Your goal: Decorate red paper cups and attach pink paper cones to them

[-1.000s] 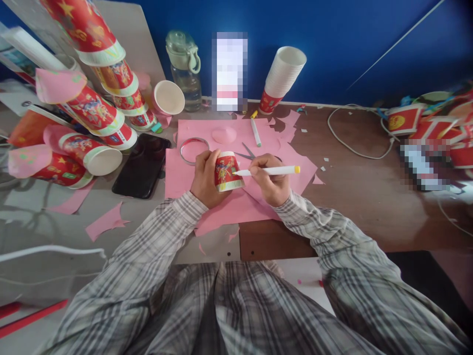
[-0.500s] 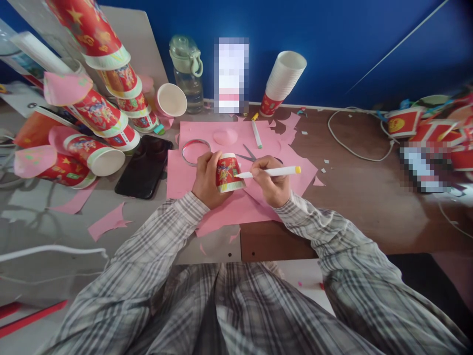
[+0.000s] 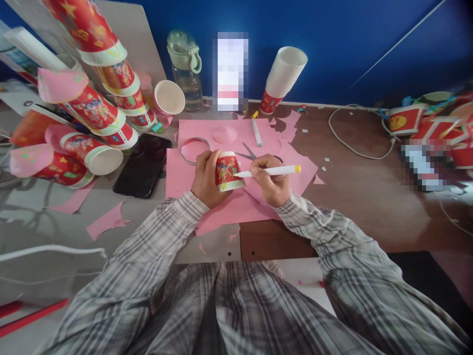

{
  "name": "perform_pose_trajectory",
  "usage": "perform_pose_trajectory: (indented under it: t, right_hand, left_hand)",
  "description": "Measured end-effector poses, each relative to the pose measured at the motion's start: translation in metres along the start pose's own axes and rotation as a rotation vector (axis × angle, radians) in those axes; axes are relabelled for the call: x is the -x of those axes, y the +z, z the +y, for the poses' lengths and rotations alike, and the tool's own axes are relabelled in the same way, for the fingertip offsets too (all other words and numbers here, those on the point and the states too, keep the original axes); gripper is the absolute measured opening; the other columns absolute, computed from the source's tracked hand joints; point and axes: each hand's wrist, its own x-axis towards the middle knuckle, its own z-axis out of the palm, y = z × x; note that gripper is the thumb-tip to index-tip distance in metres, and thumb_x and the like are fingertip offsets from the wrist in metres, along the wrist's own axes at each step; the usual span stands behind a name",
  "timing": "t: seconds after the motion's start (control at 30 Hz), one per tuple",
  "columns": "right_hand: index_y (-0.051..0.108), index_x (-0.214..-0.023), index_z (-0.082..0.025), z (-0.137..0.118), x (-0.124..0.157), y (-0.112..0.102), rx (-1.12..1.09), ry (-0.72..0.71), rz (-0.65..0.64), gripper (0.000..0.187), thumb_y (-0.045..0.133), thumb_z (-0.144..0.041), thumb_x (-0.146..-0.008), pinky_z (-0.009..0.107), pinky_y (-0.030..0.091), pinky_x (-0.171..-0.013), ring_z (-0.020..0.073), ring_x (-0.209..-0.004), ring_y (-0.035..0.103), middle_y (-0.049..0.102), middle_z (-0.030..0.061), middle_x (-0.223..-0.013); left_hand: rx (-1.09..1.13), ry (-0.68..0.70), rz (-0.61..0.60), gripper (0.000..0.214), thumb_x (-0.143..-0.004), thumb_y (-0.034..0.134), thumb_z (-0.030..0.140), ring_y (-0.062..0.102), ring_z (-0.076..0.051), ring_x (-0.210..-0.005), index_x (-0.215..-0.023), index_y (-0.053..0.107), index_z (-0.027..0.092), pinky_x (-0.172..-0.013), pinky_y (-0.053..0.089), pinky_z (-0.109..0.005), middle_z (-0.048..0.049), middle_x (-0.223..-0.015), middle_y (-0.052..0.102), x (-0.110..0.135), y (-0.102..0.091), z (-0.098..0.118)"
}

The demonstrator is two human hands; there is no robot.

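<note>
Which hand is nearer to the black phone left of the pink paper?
Left. The left hand, holding the red cup, is to the right of the black phone; the right hand, holding the white marker, is farther right, beyond the cup.

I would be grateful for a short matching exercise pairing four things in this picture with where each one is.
Things:
1. Red patterned paper cup at the centre
2. Uncapped white marker with a yellow end
3. Black rectangular phone lying flat
4. Clear bottle with a pale green lid

Places:
A. Standing near the blue wall
B. In the right hand
C. Left of the pink paper sheets
D. In the left hand

Pairs: 1-D, 2-B, 3-C, 4-A.
</note>
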Motion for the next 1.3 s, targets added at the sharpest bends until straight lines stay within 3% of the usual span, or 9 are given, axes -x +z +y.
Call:
perform_pose_trajectory:
  t: [0.13,0.23,0.73,1.3]
  right_hand:
    - [0.066,-0.079,-0.031,-0.0002,-0.0023,-0.0006,-0.015,0.066,0.003,0.032,0.081,-0.054,-0.095,0.037,0.052,-0.066,0.0157,-0.059,0.045,0.053,-0.0076,-0.063]
    - [0.067,-0.078,-0.031,-0.0023,-0.0022,-0.0015,-0.006,0.086,0.000,0.031,0.082,-0.052,-0.093,0.038,0.050,-0.066,0.0164,-0.060,0.046,0.057,-0.0060,-0.065]
    - [0.065,-0.078,-0.030,-0.0006,-0.0003,-0.0005,-0.026,0.049,-0.012,0.034,0.082,-0.054,-0.095,0.039,0.054,-0.069,0.0158,-0.059,0.045,0.059,-0.0053,-0.066]
    - [0.067,-0.079,-0.030,-0.0013,0.0000,0.0008,-0.029,0.014,0.006,0.025,0.080,-0.045,-0.095,0.039,0.052,-0.067,0.0160,-0.058,0.044,0.057,-0.0063,-0.065]
  left_hand:
    - [0.001,0.006,0.001,0.077,-0.065,0.063,0.045,0.037,-0.027,-0.112,-0.123,0.026,0.011,-0.095,0.037,-0.048,-0.0156,-0.113,0.035,-0.0007,-0.0005,0.0011]
    - [-0.001,0.007,-0.002,0.078,-0.064,0.064,0.045,0.038,-0.028,-0.112,-0.123,0.027,0.011,-0.095,0.038,-0.048,-0.0164,-0.114,0.035,-0.0010,-0.0007,0.0013]
    - [0.004,0.009,-0.002,0.082,-0.062,0.066,0.046,0.038,-0.027,-0.112,-0.124,0.026,0.010,-0.095,0.038,-0.047,-0.0170,-0.114,0.035,-0.0002,-0.0004,0.0003]
    - [-0.002,0.015,0.007,0.079,-0.063,0.064,0.047,0.038,-0.028,-0.112,-0.124,0.026,0.013,-0.094,0.038,-0.049,-0.0162,-0.114,0.035,-0.0008,-0.0003,0.0004]
